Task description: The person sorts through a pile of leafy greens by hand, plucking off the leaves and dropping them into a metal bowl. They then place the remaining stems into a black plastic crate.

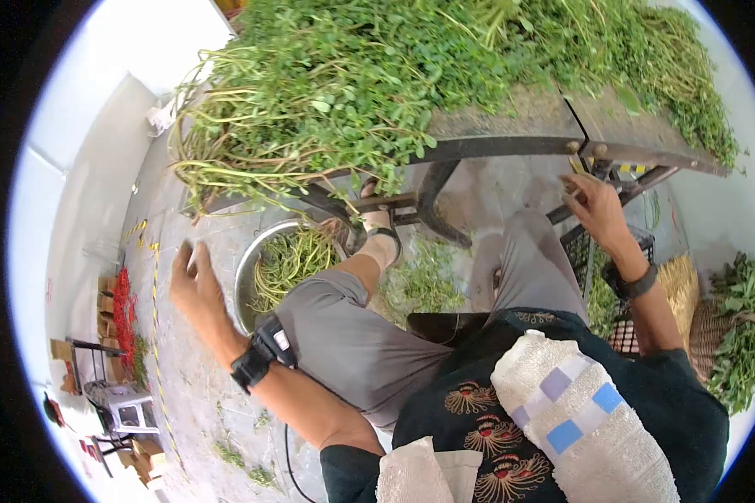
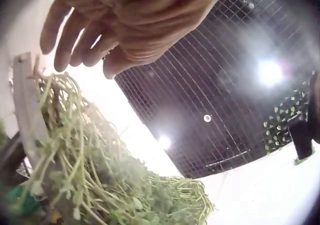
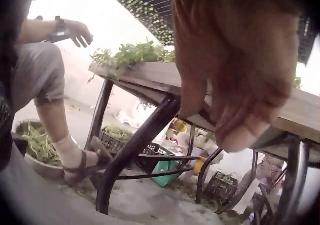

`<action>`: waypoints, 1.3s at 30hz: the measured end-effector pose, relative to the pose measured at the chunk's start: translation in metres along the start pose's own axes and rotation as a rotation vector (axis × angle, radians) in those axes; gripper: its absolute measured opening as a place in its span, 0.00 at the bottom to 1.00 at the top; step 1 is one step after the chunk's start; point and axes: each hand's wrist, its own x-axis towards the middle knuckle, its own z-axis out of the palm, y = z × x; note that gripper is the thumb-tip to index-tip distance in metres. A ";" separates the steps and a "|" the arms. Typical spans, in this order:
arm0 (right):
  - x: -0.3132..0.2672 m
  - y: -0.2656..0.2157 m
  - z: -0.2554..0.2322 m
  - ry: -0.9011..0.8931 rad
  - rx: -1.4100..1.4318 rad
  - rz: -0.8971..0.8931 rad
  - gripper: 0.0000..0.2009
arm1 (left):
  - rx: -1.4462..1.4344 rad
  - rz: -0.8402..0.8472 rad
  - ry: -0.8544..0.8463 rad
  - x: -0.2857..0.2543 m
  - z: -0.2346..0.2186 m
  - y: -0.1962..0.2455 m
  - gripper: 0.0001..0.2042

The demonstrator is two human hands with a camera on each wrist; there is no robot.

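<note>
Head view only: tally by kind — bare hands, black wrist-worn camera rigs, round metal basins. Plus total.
Bare hands: 2 (left hand, right hand)
Black wrist-worn camera rigs: 2 (left rig, right rig)
Round metal basins: 1 (metal basin, partly hidden by the leg)
Total: 5

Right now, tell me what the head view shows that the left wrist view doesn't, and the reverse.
Only the head view shows the metal tub of green stalks, the red heap by the wall and the pale towel with blue squares on the person's front.

Only the left wrist view shows the dark overhead mesh and bright lights.

Both show the left hand, holding nothing, and the leafy greens piled on the table.
</note>
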 end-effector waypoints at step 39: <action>0.145 -0.259 0.120 -0.201 0.005 -0.611 0.09 | -1.224 -0.475 -0.340 -0.014 0.093 0.065 0.15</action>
